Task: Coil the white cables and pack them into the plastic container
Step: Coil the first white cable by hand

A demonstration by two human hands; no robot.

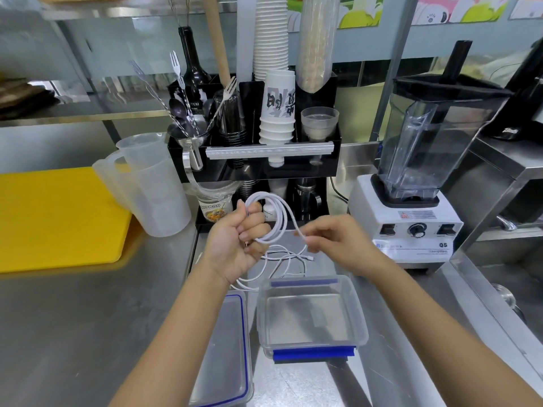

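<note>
White cable (276, 218), light, limp and springy, is best held where the left hand (238, 242) grips its loops while right hand (338, 239) pinches the tail

Bare steel counter (73, 318) lies open at lower left, while the organiser (255, 154) and jugs (147, 183) at centre, the blender (411, 177) at right and loose cables (282, 259) hem in the open container (311, 318).
</note>
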